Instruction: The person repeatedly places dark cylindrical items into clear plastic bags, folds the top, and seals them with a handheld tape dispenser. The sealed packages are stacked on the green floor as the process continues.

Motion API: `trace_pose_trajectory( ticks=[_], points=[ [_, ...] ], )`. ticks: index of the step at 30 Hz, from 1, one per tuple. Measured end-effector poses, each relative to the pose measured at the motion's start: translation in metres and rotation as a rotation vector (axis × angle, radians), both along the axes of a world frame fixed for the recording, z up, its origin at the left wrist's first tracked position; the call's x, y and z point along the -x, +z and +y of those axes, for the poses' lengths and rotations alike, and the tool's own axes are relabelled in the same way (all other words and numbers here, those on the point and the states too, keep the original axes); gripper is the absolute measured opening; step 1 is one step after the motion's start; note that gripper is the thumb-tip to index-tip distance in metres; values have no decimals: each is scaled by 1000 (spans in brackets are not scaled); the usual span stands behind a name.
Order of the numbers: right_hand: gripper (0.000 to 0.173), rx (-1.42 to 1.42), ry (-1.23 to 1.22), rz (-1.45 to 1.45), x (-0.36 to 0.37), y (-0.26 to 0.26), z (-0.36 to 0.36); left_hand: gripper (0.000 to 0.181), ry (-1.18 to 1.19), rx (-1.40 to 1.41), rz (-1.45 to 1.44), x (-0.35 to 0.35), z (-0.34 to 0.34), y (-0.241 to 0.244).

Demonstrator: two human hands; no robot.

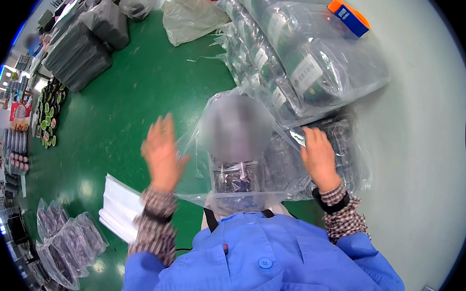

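A large clear plastic bag [198, 188] is spread in front of my body, with dark packaged goods [234, 178] showing through it. A round blurred patch hides the middle of this area. On the right, the fingers of my right hand [320, 157] are bent at the bag's edge and appear to pinch its film. My left hand [163, 154] is raised to the left of the bag, slightly blurred. It holds nothing, and its thumb stands apart from the fingers. Beside my right hand lie more dark plastic-wrapped packs [342, 140].
Large clear bags of dark rolled goods [311, 72] bearing labels are stacked ahead on the right. An orange-and-blue tape dispenser [349, 17] rests on them. White sheets [120, 207] and plastic-wrapped packs [71, 240] lie on the green floor [111, 123]. Grey wrapped bundles [79, 54] stand far left.
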State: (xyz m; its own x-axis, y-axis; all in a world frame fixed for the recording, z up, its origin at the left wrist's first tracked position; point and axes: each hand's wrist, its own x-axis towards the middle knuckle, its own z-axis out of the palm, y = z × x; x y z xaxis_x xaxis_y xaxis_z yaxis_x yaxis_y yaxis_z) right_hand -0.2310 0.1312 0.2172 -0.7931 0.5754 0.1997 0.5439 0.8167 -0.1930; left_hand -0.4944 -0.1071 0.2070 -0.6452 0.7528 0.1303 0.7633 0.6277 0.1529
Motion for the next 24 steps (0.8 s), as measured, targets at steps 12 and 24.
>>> trace_pose_trajectory(
  ticks=[12, 24],
  points=[
    [55, 180, 277, -192, 173, -205, -11, 17, -190, -486, -732, -38, 148, -88],
    [62, 297, 642, -194, 109, -190, -50, 38, -577, 167, -630, -108, -21, -46]
  ],
)
